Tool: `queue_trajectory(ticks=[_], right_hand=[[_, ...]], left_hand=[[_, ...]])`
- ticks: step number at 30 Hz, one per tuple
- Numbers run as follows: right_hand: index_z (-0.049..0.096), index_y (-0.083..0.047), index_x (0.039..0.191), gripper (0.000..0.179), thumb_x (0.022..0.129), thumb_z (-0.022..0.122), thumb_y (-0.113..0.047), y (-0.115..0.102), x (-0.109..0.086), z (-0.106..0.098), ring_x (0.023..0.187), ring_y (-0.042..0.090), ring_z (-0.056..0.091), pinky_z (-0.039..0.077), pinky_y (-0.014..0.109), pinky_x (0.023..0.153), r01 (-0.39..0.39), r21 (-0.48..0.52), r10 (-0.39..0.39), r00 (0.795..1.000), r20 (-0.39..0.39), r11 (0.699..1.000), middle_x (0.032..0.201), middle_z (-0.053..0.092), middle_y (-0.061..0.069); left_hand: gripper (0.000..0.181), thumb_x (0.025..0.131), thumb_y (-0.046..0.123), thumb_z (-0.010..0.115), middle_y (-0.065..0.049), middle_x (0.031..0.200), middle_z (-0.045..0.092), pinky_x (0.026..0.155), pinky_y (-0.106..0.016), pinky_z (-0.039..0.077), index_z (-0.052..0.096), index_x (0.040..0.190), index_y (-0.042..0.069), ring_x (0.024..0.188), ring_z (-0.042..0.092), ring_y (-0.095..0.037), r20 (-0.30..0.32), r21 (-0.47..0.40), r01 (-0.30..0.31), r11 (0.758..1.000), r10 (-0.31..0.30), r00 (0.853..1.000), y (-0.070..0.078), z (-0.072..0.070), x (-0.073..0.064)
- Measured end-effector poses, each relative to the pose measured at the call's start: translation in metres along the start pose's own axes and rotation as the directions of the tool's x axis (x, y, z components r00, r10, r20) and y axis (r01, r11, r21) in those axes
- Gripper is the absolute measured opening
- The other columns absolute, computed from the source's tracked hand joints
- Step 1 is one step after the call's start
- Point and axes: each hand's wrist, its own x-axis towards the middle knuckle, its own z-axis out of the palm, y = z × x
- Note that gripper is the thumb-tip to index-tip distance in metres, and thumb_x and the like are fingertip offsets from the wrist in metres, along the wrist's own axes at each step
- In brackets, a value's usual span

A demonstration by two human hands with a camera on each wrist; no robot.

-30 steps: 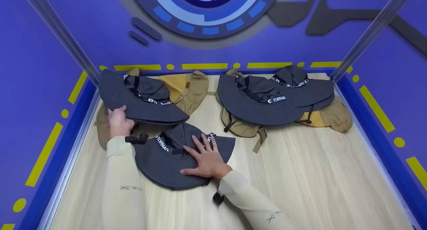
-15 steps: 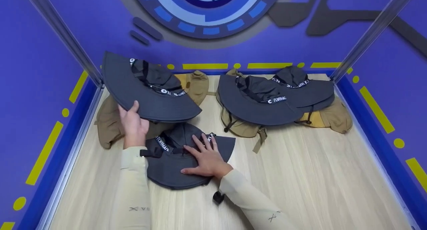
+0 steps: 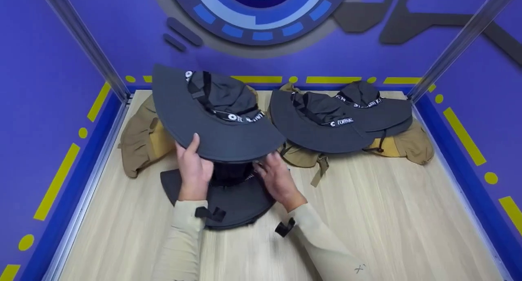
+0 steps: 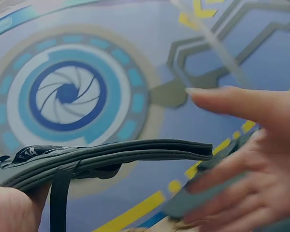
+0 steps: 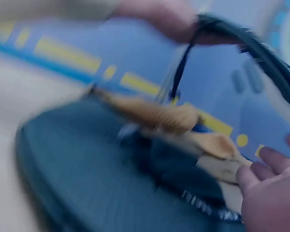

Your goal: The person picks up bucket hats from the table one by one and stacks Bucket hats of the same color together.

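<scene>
My left hand [image 3: 193,173] grips the lower left edge of a dark grey wide-brimmed sun hat [image 3: 218,136], thumb on top of the brim. The hat is raised and tilted, with its lettered band facing up; layered brim edges [image 4: 135,150] and a hanging dark strap [image 4: 60,198] show in the left wrist view. Beside the brim's right end is my right hand [image 3: 279,177], fingers extended and apart from it in the left wrist view. Below lies another dark grey sun hat [image 3: 240,205] on the table, its crown partly hidden by the raised hat.
Tan and mustard hats [image 3: 142,146] lie at the back left, partly covered. Dark grey hats [image 3: 326,130] rest over further tan ones [image 3: 416,144] at the back right. Blue panels [image 3: 244,60] enclose the wooden table [image 3: 387,224] at the back and sides.
My left hand has lifted the dark grey sun hat from the back left and carried it right, over the front hat. My right hand has come off the front hat, up toward the raised brim.
</scene>
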Motion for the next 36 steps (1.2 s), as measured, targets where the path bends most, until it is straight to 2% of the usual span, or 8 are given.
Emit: queue_trajectory(ticks=[2, 6, 12, 18, 23, 26, 30, 36], right_hand=[[0.038, -0.012, 0.153, 0.084, 0.089, 0.074, -0.054, -0.010, 0.003, 0.000, 0.137, 0.017, 0.053, 0.034, 0.040, 0.122, 0.006, 0.260, 0.001, 1.000, -0.028, 0.966, 0.147, 0.057, 0.004], [0.054, -0.016, 0.141, 0.048, 0.102, 0.060, -0.044, -0.029, 0.009, -0.003, 0.125, 0.014, 0.063, 0.044, 0.031, 0.113, 0.033, 0.437, 0.000, 0.997, -0.075, 0.899, 0.134, 0.067, 0.000], [0.055, -0.008, 0.135, 0.029, 0.109, 0.046, -0.019, -0.047, 0.010, -0.011, 0.115, 0.019, 0.068, 0.055, 0.035, 0.101, 0.142, 0.358, -0.076, 0.978, -0.195, 0.923, 0.125, 0.070, 0.007], [0.050, -0.007, 0.140, 0.035, 0.108, 0.051, -0.021, -0.065, 0.002, -0.017, 0.113, 0.021, 0.069, 0.057, 0.039, 0.098, 0.179, 0.288, -0.134, 0.976, -0.171, 0.941, 0.125, 0.069, 0.009], [0.048, -0.008, 0.140, 0.042, 0.104, 0.060, -0.024, -0.084, -0.006, -0.020, 0.111, 0.021, 0.069, 0.058, 0.039, 0.096, 0.190, 0.244, -0.163, 0.978, -0.129, 0.951, 0.125, 0.069, 0.009], [0.050, -0.008, 0.137, 0.039, 0.103, 0.061, -0.023, -0.093, -0.009, -0.022, 0.107, 0.021, 0.071, 0.059, 0.039, 0.092, 0.191, 0.220, -0.176, 0.980, -0.089, 0.956, 0.121, 0.070, 0.009], [0.054, -0.008, 0.133, 0.034, 0.103, 0.062, -0.021, -0.103, -0.013, -0.022, 0.104, 0.021, 0.072, 0.060, 0.038, 0.090, 0.199, 0.195, -0.194, 0.980, -0.043, 0.960, 0.117, 0.071, 0.009], [0.059, -0.009, 0.126, 0.028, 0.101, 0.065, -0.021, -0.114, -0.019, -0.025, 0.101, 0.019, 0.073, 0.060, 0.036, 0.088, 0.180, 0.159, -0.185, 0.982, 0.021, 0.971, 0.113, 0.073, 0.007]], left_hand=[[0.068, 0.108, 0.001, 0.038, -0.003, 0.169, 0.027, 0.125, -0.043, 0.030, 0.015, 0.164, 0.030, 0.155, 0.030, -0.026, 0.016, 0.001, 0.021, 1.000, -0.021, 1.000, -0.008, 0.001, -0.008], [0.068, 0.108, -0.001, 0.038, -0.003, 0.170, 0.024, 0.127, -0.040, 0.027, 0.013, 0.165, 0.027, 0.157, 0.025, -0.024, 0.077, 0.016, 0.055, 0.998, -0.056, 0.995, -0.022, -0.002, -0.019], [0.066, 0.103, -0.006, 0.048, -0.008, 0.163, 0.036, 0.120, -0.033, 0.038, 0.023, 0.161, 0.012, 0.148, 0.040, -0.022, 0.075, 0.178, 0.054, 0.983, -0.068, 0.995, -0.031, -0.016, -0.023], [0.034, 0.101, 0.004, 0.060, -0.006, 0.113, 0.070, 0.085, -0.029, 0.059, 0.052, 0.134, 0.000, 0.096, 0.071, -0.016, 0.059, 0.413, 0.109, 0.904, -0.146, 0.987, -0.020, -0.031, -0.021], [0.011, 0.103, 0.012, 0.060, 0.004, 0.070, 0.061, 0.054, -0.024, 0.043, 0.064, 0.093, 0.011, 0.056, 0.052, -0.010, 0.029, 0.512, 0.054, 0.857, -0.080, 0.996, -0.002, -0.037, -0.014], [0.021, 0.104, 0.013, 0.057, 0.004, 0.076, 0.060, 0.067, -0.023, 0.046, 0.064, 0.085, 0.013, 0.069, 0.055, -0.010, 0.054, 0.456, -0.008, 0.890, -0.019, 0.998, 0.009, -0.037, -0.005], [0.019, 0.106, 0.021, 0.055, -0.001, 0.101, 0.067, 0.092, -0.025, 0.049, 0.067, 0.102, 0.007, 0.100, 0.062, -0.012, 0.119, 0.330, -0.027, 0.944, -0.013, 0.993, 0.026, -0.036, 0.007], [0.030, 0.109, 0.032, 0.049, -0.003, 0.111, 0.074, 0.093, -0.029, 0.054, 0.059, 0.124, 0.009, 0.104, 0.068, -0.016, 0.166, 0.344, 0.056, 0.937, -0.119, 0.979, 0.047, -0.033, 0.021]])
